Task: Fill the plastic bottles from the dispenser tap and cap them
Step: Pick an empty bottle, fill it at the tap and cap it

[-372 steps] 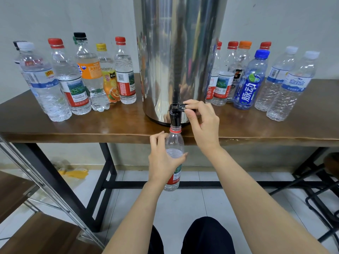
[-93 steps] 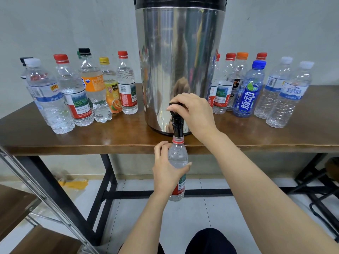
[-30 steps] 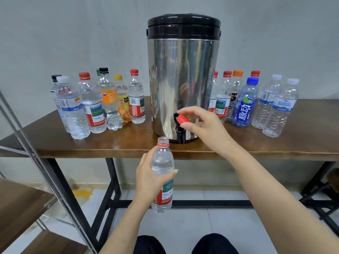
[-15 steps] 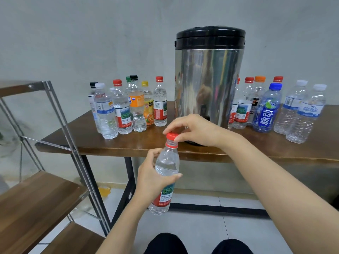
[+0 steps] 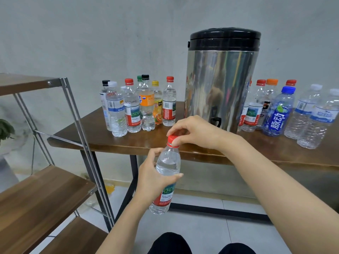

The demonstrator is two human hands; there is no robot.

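Observation:
My left hand (image 5: 153,177) grips a clear plastic bottle (image 5: 167,164) with a red and green label, held upright and slightly tilted in front of the table edge. Water fills it to near the shoulder. Its red cap (image 5: 172,139) sits on the neck, and my right hand (image 5: 194,130) pinches that cap from above with curled fingers. The steel dispenser (image 5: 220,83) with a black lid stands on the wooden table (image 5: 113,142) behind, its black tap (image 5: 216,121) just right of my right hand.
Several capped bottles (image 5: 132,109) stand on the table left of the dispenser, and several more (image 5: 278,114) to its right. A metal-framed rack with wooden shelves (image 5: 42,197) stands at the left. Tiled floor lies below.
The view has swung left. The bottle came down from the tap, my right hand took the red cap and set it on the neck, where it now pinches it.

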